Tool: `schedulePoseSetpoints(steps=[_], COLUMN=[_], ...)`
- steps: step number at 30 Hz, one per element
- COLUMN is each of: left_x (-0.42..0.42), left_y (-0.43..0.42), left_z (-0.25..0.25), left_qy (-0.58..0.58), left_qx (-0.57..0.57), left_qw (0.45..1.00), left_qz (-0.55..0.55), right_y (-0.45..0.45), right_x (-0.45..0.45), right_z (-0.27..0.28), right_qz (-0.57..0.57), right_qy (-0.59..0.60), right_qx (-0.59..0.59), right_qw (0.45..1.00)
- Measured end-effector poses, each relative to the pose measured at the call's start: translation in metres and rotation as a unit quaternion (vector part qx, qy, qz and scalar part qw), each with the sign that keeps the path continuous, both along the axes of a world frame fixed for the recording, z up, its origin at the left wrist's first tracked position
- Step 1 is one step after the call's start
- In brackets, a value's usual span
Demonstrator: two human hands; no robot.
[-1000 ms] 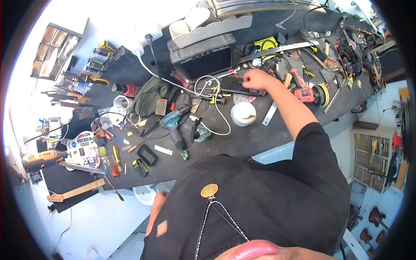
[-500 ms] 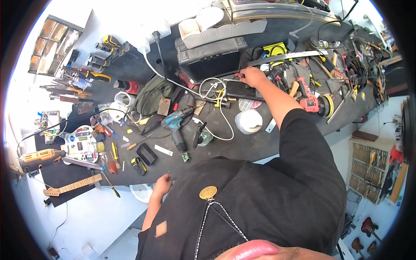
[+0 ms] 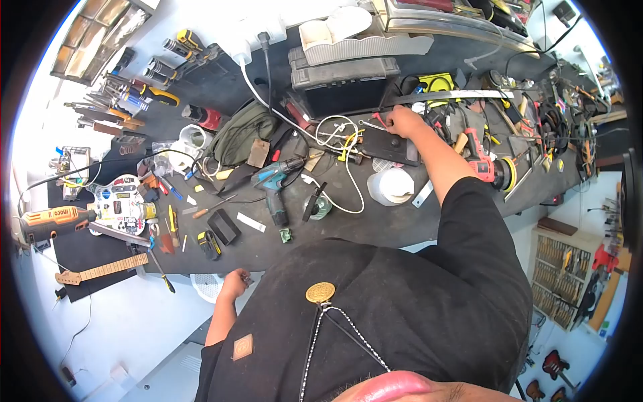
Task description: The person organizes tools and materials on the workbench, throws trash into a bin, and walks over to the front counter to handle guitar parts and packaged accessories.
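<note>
My right hand [image 3: 404, 122] reaches to the back of the bench, its fingers bent and closed beside a flat black box [image 3: 392, 146] with a round knob. A small red piece [image 3: 378, 117] and a thin silver tool [image 3: 370, 125] show at the fingertips; what the fingers grip is too small to make out. My left hand [image 3: 234, 284] hangs low at the bench's front edge, fingers curled, and anything inside them is hidden. Nearest to it on the bench are a black and yellow battery pack [image 3: 209, 245] and an open black box [image 3: 224, 226].
A teal cordless drill [image 3: 273, 187], a glass jar [image 3: 318, 206] and a white tub [image 3: 390, 186] stand mid-bench. To the right lies a red sander [image 3: 483, 164]. A guitar neck [image 3: 107, 269] and an orange rotary tool [image 3: 59, 220] are at left. White cable [image 3: 355, 184] loops across.
The view has shifted, so the bench things sit further right in the middle. My right hand has drawn slightly away from the black box's top, showing more of it. My left hand stays low.
</note>
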State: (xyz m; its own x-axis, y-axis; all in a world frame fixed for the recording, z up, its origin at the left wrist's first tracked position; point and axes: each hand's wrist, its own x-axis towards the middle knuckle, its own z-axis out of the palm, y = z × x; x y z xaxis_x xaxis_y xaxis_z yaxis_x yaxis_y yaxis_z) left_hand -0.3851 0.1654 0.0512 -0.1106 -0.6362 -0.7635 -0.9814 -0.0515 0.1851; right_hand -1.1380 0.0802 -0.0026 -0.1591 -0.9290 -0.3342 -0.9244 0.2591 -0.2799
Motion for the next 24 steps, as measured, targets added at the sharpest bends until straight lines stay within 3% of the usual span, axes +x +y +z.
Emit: schedulePoseSetpoints(steps=[4,12,14,16,18,20,23,24], left_x=[-0.005,-0.012,-0.011,-0.010,-0.006,-0.001,0.005,0.013], left_y=[0.004,0.003,0.001,0.000,-0.001,-0.001,-0.012,-0.014], left_z=[-0.007,-0.018,-0.013,-0.013,-0.018,-0.024,-0.040,-0.051], left_qy=[0.020,0.055,0.055,0.051,0.051,0.046,0.048,0.054], left_qx=[0.016,0.028,0.026,0.010,0.026,0.042,0.057,0.068], left_qw=[1.000,0.998,0.998,0.999,0.998,0.998,0.997,0.996], left_qz=[0.014,-0.001,0.006,0.002,0.019,0.021,0.000,-0.006], right_y=[-0.008,0.007,0.021,0.029,0.034,0.041,0.045,0.042], right_x=[0.002,0.001,0.014,0.022,0.018,0.032,0.072,0.085], right_z=[0.004,-0.018,0.008,0.057,0.068,0.105,0.203,0.228], right_qz=[-0.002,0.023,-0.021,-0.015,0.010,-0.042,-0.041,-0.022], right_qy=[0.033,0.105,0.094,0.129,0.152,0.109,0.077,0.057], right_qx=[0.111,0.007,-0.048,-0.082,-0.166,-0.168,-0.254,-0.341], right_qw=[0.993,0.994,0.994,0.988,0.974,0.979,0.963,0.938])
